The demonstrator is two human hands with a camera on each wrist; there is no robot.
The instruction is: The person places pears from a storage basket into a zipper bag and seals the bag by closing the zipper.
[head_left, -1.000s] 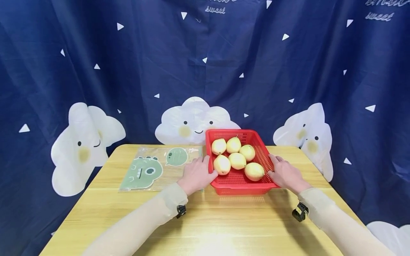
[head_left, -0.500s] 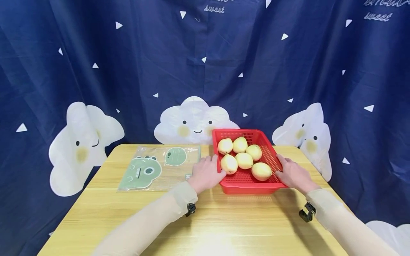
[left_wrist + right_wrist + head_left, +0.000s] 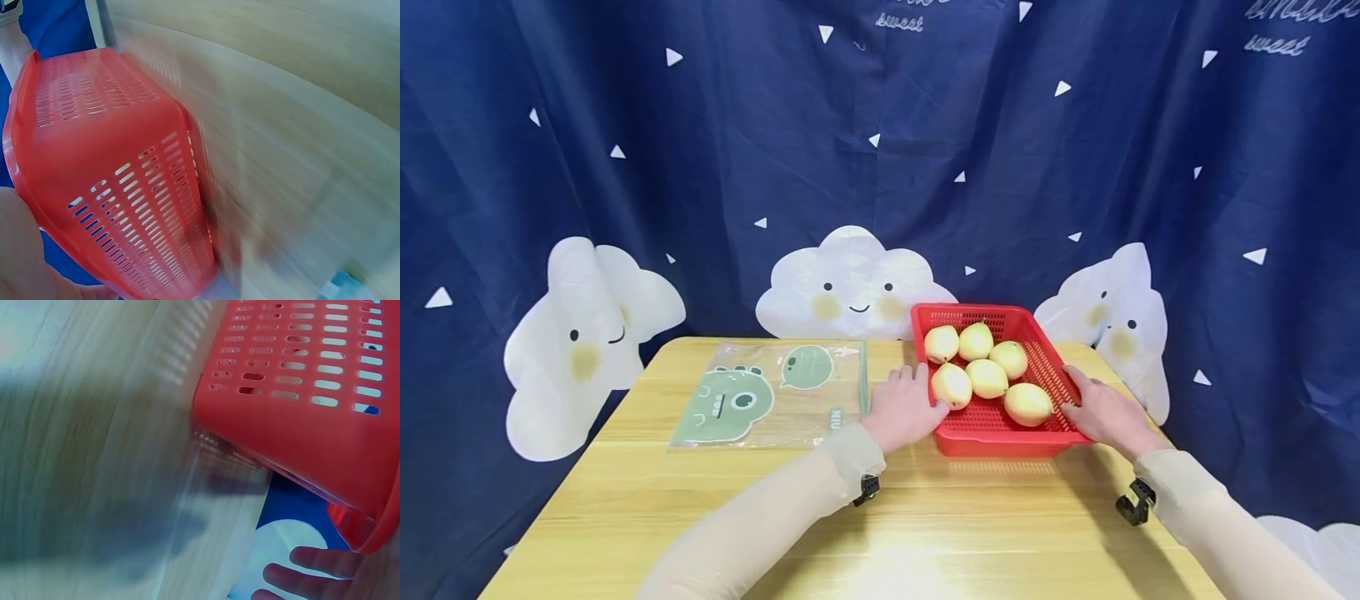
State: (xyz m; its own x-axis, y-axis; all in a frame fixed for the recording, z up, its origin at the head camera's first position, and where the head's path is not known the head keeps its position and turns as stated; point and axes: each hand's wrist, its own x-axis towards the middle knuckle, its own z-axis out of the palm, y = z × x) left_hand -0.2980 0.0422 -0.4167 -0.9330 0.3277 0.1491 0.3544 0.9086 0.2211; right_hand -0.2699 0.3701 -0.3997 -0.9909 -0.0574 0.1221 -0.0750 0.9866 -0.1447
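A red plastic basket [image 3: 1003, 443] with slotted walls stands at the back right of the table in the head view, holding several pale yellow pears [image 3: 1027, 405]. My left hand [image 3: 904, 410] grips its left rim, thumb over the edge. On the opposite rim is my right hand [image 3: 1107, 414], thumb inside; in the right wrist view its fingers [image 3: 312, 578] reach along the outside of the wall. Part of the left hand [image 3: 22, 250] shows beside the rim in the left wrist view. The basket's slotted side [image 3: 137, 206] is seen close to the wooden surface there.
A clear zip bag [image 3: 797, 417] with green cartoon prints lies flat on the wooden table [image 3: 760, 517], left of the basket. Behind the table hangs a dark blue curtain [image 3: 737, 125] with white clouds. Dark bands [image 3: 1138, 500] sit on both wrists.
Both hands have moved the basket of pears to the right across the table, keeping hold of its rims. The bag's right edge is now further from the basket.
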